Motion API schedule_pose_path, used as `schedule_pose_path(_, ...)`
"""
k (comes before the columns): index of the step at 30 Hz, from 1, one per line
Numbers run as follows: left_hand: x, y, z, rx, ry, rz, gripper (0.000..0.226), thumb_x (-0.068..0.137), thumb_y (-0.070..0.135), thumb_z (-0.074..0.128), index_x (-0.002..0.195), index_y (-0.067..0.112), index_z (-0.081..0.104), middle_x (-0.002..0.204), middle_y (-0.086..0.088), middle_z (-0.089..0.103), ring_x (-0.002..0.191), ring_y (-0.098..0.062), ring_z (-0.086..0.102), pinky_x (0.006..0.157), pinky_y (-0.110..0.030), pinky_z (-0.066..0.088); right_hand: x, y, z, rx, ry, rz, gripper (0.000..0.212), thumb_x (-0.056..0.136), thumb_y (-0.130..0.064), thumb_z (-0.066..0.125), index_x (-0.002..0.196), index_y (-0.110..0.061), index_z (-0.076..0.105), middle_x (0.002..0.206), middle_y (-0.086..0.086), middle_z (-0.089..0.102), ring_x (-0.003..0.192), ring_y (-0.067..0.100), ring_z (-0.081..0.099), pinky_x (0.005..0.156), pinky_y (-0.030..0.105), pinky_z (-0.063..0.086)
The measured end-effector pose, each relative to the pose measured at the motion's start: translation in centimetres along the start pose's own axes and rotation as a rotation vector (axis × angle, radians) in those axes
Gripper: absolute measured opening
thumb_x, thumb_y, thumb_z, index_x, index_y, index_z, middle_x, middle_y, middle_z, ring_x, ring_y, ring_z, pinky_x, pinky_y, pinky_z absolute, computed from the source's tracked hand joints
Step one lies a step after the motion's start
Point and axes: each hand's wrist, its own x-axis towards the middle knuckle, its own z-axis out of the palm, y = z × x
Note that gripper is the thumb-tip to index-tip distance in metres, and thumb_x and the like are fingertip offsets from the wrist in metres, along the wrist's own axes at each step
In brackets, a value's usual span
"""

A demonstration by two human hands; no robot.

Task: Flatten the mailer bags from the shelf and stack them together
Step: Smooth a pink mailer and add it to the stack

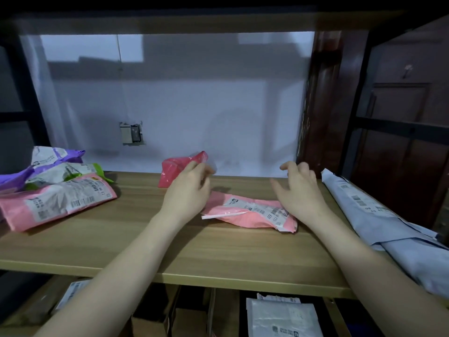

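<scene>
A pink mailer (252,211) lay crumpled mid-shelf (145,239), both hands over it. The left hand (188,188) at 9 o'clock and right hand (300,190) at 3 o'clock hung loose-fingered, grasping nothing, probably poised to press it flat. Finished bags (56,193) were piled at far 9 o'clock, likely the stack.

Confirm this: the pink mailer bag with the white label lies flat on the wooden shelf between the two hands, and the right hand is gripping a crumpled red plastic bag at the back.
Wrong hand. In the head view the left hand reaches to the crumpled red plastic bag at the back; whether its grip has closed is unclear. The right hand hovers open, holding nothing. The pink mailer bag with the white label does lie on the wooden shelf between them.
</scene>
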Motion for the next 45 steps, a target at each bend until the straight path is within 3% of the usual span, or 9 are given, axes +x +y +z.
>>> schedule_pose_path(3,-0.3,1.3,1.0,-0.079,-0.120,0.118,0.030,0.099,0.020,0.036,0.115,0.015,0.061,0.121,0.000,0.060,0.116,-0.018,0.053,0.097,-0.036,0.040,-0.6,-1.2,-0.2,0.121,0.065,-0.173,0.034,0.097,-0.027,0.041,0.124,-0.010,0.052,0.123,0.011,0.050,0.121,0.027,0.042,0.100,0.033,0.032)
schedule_pose_path(7,-0.7,1.9,2.1,-0.117,-0.444,0.155,0.035,0.103,0.030,0.028,0.121,0.017,0.055,0.125,0.001,0.058,0.119,-0.017,0.049,0.098,-0.027,0.034,-1.5,-1.7,1.3,0.009,-0.372,-0.290,0.043,0.101,-0.035,0.022,0.135,-0.018,0.042,0.136,0.005,0.045,0.130,0.023,0.036,0.109,0.033,0.026)
schedule_pose_path(9,-0.8,1.1,2.4,-0.129,-0.624,0.129,0.042,0.103,0.036,0.025,0.136,0.021,0.044,0.140,0.005,0.047,0.130,-0.011,0.040,0.104,-0.021,0.026,-1.6,-1.1,1.9,0.053,-0.492,-0.239,0.046,0.099,-0.046,0.019,0.136,-0.027,0.039,0.137,0.000,0.044,0.132,0.018,0.036,0.110,0.035,0.027)
schedule_pose_path(13,-0.9,0.0,2.6,0.057,-0.814,0.135,0.056,0.101,0.046,0.018,0.152,0.023,0.012,0.160,0.005,0.010,0.147,-0.008,0.004,0.118,-0.026,0.003,-1.7,-0.5,2.2,-0.075,-0.636,-0.276,0.052,0.097,-0.052,0.016,0.146,-0.034,0.021,0.154,-0.007,0.026,0.142,0.012,0.019,0.116,0.033,0.014)
schedule_pose_path(16,-0.8,0.2,2.4,0.183,-0.854,0.145,0.058,0.101,0.045,0.014,0.152,0.021,0.000,0.160,0.003,-0.004,0.147,-0.008,-0.006,0.119,-0.029,-0.002,-1.8,-0.6,2.1,-0.164,-0.692,-0.282,0.059,0.097,-0.052,0.014,0.150,-0.029,0.002,0.160,-0.007,0.003,0.147,0.010,0.000,0.119,0.037,0.000)
schedule_pose_path(21,-0.8,-0.2,2.5,0.204,-0.890,0.147,0.054,0.100,0.049,0.011,0.149,0.035,-0.008,0.160,0.005,-0.010,0.146,-0.011,-0.012,0.120,-0.036,-0.005,-1.7,-0.8,2.0,-0.305,-0.752,-0.268,0.061,0.097,-0.052,0.009,0.150,-0.025,-0.008,0.159,-0.002,-0.011,0.146,0.011,-0.012,0.118,0.036,-0.006)
schedule_pose_path(29,-0.6,0.1,2.4,0.286,-0.893,0.166,0.052,0.100,0.049,0.010,0.148,0.039,-0.005,0.160,0.006,-0.010,0.146,-0.009,-0.011,0.119,-0.034,-0.006,-1.5,-1.1,1.9,-0.376,-0.807,-0.254,0.058,0.097,-0.050,0.006,0.148,-0.027,-0.010,0.158,0.003,-0.017,0.145,0.014,-0.016,0.119,0.038,-0.008)
schedule_pose_path(36,-0.9,0.3,2.0,0.312,-0.866,0.189,0.053,0.101,0.045,0.010,0.151,0.029,-0.002,0.157,0.013,-0.017,0.143,-0.003,-0.019,0.115,-0.030,-0.010,-1.5,-1.2,1.9,-0.370,-0.805,-0.245,0.061,0.098,-0.050,0.008,0.149,-0.021,-0.011,0.157,0.001,-0.020,0.145,0.012,-0.017,0.118,0.035,-0.007)
schedule_pose_path(45,-0.7,0.4,2.4,0.268,-0.914,0.152,0.056,0.102,0.043,0.012,0.151,0.022,-0.006,0.159,0.006,-0.012,0.145,-0.008,-0.012,0.116,-0.028,-0.007,-1.7,-1.4,1.7,-0.339,-0.813,-0.245,0.054,0.099,-0.048,0.009,0.147,-0.035,-0.010,0.158,0.002,-0.017,0.145,0.013,-0.017,0.118,0.037,-0.008)
